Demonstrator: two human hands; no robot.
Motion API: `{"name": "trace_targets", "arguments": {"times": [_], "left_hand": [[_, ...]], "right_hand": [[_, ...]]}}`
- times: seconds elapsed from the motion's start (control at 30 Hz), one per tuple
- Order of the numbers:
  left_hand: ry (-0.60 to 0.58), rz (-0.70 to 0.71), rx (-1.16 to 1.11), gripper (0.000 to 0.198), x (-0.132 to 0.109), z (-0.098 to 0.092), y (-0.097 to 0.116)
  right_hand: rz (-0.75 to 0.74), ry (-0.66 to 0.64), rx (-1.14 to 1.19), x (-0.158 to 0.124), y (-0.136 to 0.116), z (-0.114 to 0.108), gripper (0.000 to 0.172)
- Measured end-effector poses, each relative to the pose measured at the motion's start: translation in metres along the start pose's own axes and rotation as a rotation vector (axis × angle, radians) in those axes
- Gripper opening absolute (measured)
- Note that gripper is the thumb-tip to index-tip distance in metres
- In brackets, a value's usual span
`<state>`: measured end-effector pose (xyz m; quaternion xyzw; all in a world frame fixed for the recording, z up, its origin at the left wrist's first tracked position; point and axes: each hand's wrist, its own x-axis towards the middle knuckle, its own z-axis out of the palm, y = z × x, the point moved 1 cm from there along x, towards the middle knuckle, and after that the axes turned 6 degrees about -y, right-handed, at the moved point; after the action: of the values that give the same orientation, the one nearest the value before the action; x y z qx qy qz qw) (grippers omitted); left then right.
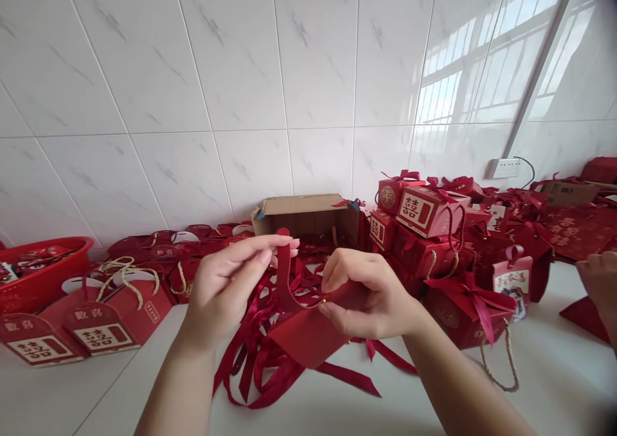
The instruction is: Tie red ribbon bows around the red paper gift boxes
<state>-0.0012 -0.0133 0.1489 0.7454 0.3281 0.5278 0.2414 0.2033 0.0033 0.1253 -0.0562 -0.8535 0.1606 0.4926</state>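
Note:
Between my hands is a smooth red piece (313, 336) like a small bag or box body, with a narrow red strap (284, 272) rising from it. My left hand (231, 281) pinches the upper end of the strap between thumb and fingertips. At a small gold stud where strap and body meet, my right hand (364, 291) is closed, thumb against forefinger. Part of the red piece is hidden behind the right fingers. Under both hands lies a loose heap of dark red ribbons (260, 359) on the white table.
An open cardboard box (308, 204) stands against the tiled wall. Stacked red gift boxes (429, 211) with bows are on the right, others (106, 327) with rope handles on the left, beside a red basket (48, 294). Another person's hand (600, 288) shows at the right edge.

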Motion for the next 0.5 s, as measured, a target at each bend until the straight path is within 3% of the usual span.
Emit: {"name": "trace_targets", "arguments": {"times": [0.1, 0.2, 0.33, 0.4, 0.5], "left_hand": [[-0.096, 0.097, 0.128, 0.022, 0.000, 0.001, 0.003], [-0.076, 0.172, 0.300, 0.014, 0.002, 0.008, 0.008], [-0.002, 0.022, 0.256, 0.012, 0.001, 0.019, 0.011], [-0.031, -0.068, 0.203, 0.015, 0.000, 0.022, 0.012], [-0.081, -0.086, 0.157, 0.014, -0.001, 0.026, 0.015]], "right_hand": [[-0.026, 0.009, -0.056, 0.000, -0.001, -0.003, 0.015], [-0.036, -0.011, -0.098, 0.000, -0.001, -0.005, 0.015], [-0.051, -0.004, -0.118, -0.001, -0.002, -0.006, 0.014], [-0.053, 0.003, -0.116, -0.001, -0.001, -0.007, 0.013], [-0.057, 0.010, -0.117, 0.000, -0.001, -0.008, 0.012]]}}
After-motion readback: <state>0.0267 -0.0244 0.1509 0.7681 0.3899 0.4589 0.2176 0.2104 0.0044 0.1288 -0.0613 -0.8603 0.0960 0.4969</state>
